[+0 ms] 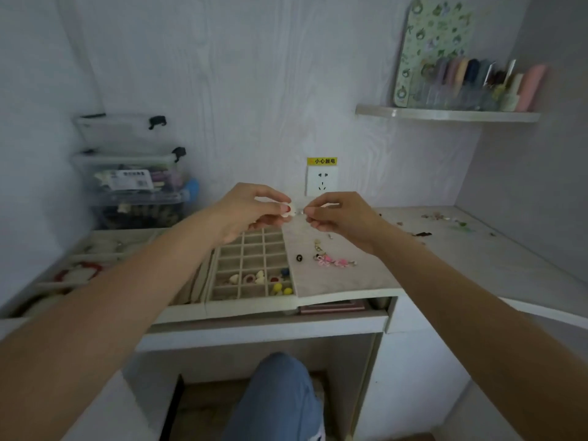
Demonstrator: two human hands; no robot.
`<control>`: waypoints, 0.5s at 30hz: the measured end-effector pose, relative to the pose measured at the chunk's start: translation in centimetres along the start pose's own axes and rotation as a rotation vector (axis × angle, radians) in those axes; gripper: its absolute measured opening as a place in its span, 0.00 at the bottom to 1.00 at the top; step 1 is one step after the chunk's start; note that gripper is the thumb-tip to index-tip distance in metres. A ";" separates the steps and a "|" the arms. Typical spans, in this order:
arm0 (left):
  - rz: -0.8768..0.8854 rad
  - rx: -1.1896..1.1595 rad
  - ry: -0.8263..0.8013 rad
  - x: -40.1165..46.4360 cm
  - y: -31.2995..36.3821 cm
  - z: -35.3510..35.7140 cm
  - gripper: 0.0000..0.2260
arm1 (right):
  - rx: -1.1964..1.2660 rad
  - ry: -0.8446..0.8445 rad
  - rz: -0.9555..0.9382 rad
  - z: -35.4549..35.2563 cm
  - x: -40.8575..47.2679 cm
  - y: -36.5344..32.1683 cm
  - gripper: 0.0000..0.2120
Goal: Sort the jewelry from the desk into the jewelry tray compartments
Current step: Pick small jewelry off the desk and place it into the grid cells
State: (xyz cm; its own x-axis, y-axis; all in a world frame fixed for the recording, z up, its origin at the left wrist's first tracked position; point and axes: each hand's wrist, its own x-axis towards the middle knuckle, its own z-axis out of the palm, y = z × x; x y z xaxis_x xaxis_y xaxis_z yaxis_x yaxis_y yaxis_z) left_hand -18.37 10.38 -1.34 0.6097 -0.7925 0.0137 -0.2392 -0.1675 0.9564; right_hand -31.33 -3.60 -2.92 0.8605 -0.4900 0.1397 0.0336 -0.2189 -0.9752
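My left hand [251, 211] and my right hand [340, 218] meet above the desk, both pinching one small white earring [290, 210] with a red spot. Under them stands a beige jewelry tray [251, 305] with a grid of small compartments. Its near rows hold white, red, blue and yellow pieces [280, 288]. To the right of the tray, on a grey cloth [346, 281], lie a pink piece [337, 261], a small black piece [299, 258] and a gold piece [318, 245].
A second tray [82, 249] at the left holds a red bracelet [79, 270]. Stacked clear storage boxes [133, 173] stand at the back left. A wall socket [322, 181] is behind my hands. Small scattered bits [445, 219] lie at the desk's far right. A shelf [445, 114] hangs above.
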 end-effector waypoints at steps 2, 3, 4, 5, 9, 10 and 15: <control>0.004 0.029 0.016 -1.9 -0.7 -1.1 0.08 | -0.074 -0.023 -0.013 1.6 -1.0 -0.4 0.05; 0.006 0.057 0.022 -2.6 -1.1 -1.5 0.08 | -0.097 -0.027 -0.017 2.2 -1.3 -0.5 0.06; 0.007 0.087 0.022 -3.2 -1.4 -1.8 0.07 | -0.120 -0.028 -0.021 2.8 -1.6 -0.6 0.06; 0.009 0.115 0.016 -3.7 -1.7 -2.2 0.07 | -0.147 -0.029 -0.023 3.3 -1.8 -0.6 0.06; 0.010 0.198 -0.020 -4.7 -2.9 -2.6 0.08 | -0.299 -0.021 -0.017 5.1 -2.4 -0.4 0.06; 0.013 0.238 -0.027 -4.7 -3.1 -2.4 0.08 | -0.351 -0.013 -0.015 5.3 -2.5 -0.3 0.07; 0.067 0.485 -0.046 -4.2 -5.1 -1.5 0.13 | -0.594 -0.019 0.016 6.2 -1.9 1.3 0.07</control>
State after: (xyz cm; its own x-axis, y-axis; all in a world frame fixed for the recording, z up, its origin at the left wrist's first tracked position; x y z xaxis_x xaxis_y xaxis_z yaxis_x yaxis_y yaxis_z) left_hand -18.55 15.42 -5.81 0.5496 -0.8341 0.0469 -0.6078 -0.3606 0.7075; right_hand -29.76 2.28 -5.57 0.8677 -0.4831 0.1170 -0.2653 -0.6493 -0.7128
